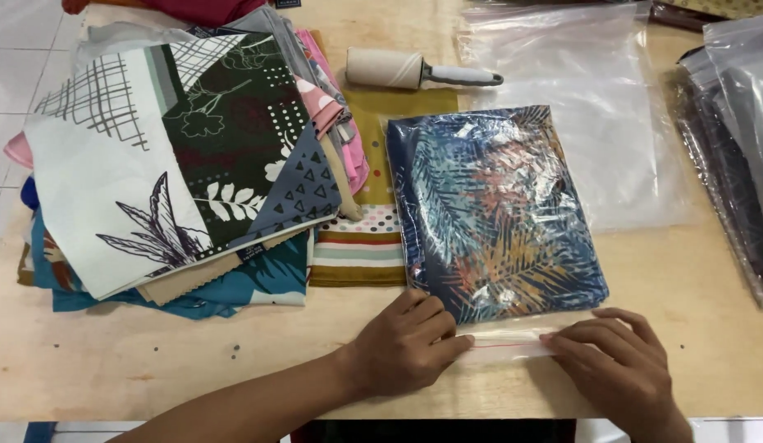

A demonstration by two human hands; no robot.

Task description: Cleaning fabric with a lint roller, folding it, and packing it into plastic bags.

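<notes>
Plywood surface (152, 361), near edge: clear zip bag (500, 217) with folded blue leaf-print fabric, just right of the fabric stack (176, 164). Left hand (402, 344) and right hand (619, 365) fingers press flat on its seal strip (504, 346), grasping nothing. Looks light, soft, slippery; grip at the strip.

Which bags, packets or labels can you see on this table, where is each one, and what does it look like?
Clear bag: table centre, holding folded blue leaf-print cloth; both hands press its strip.
Empty clear bag: behind it, flat.
Filled clear bags: right edge, stacked, dark cloth inside.
Small dark label: on the cloth pile's edge, left.
</notes>
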